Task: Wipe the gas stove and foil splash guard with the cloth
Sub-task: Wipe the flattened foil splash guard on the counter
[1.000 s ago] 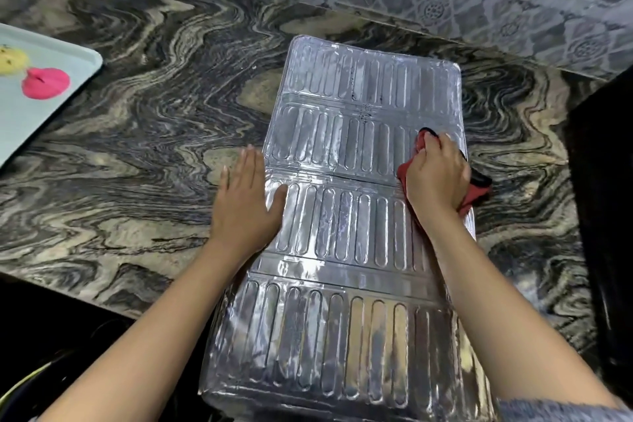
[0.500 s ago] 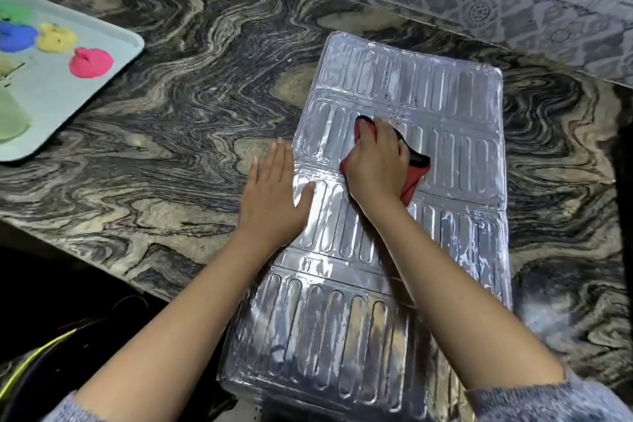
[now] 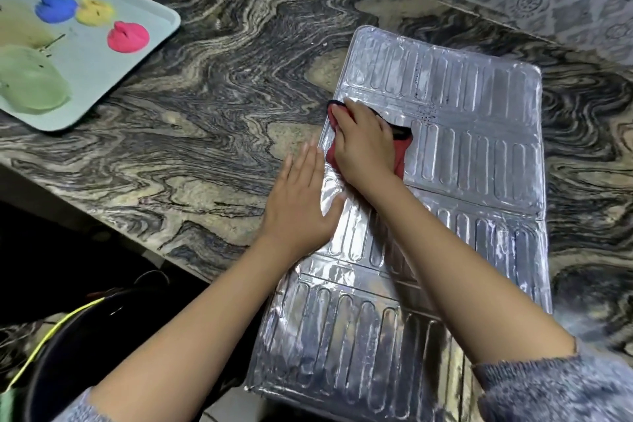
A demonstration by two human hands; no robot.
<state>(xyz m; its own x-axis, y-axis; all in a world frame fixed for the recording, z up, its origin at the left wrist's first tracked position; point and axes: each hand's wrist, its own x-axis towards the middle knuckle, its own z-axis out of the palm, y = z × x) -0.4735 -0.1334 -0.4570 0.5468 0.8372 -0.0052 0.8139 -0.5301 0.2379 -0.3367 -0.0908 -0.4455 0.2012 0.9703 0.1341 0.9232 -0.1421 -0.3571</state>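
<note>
Pressing red cloth under right hand, fingers bunched on it, at left edge of foil splash guard. Left hand flat, fingers spread, holding nothing, pinning guard on marble counter. Foil looks thin, crease-prone, slippery; brace near folds. Near end overhangs counter edge. Paint tray well apart; stove unseen.

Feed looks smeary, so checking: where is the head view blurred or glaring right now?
Head view: the tray at far left is motion-smeared; the foil throws patchy glare; the right hand on the cloth is fairly sharp; the sleeve is soft.
</note>
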